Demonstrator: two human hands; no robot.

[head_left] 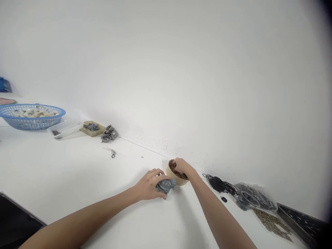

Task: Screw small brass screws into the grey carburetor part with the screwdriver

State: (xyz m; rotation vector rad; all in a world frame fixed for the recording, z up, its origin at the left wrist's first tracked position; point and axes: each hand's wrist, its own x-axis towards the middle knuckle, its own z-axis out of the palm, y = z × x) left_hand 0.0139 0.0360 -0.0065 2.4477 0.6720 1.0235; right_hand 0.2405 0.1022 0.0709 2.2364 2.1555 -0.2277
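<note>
My left hand [150, 185] is wrapped round a grey metal part [165, 186] just above the white table. Beside it stands a round beige bowl [178, 178] holding many small brass-coloured pieces. My right hand [181, 166] reaches over the bowl's rim, with its fingertips down among the pieces; what they grip, if anything, is hidden.
At the left are a blue basket [33, 122], a clear tray [68, 129], a beige tray [98, 132] and grey metal parts [109, 134]. Black rings [113, 154] lie nearer. Rightward are black cords [220, 184], a plastic bag [255, 197] and a black tray [301, 221].
</note>
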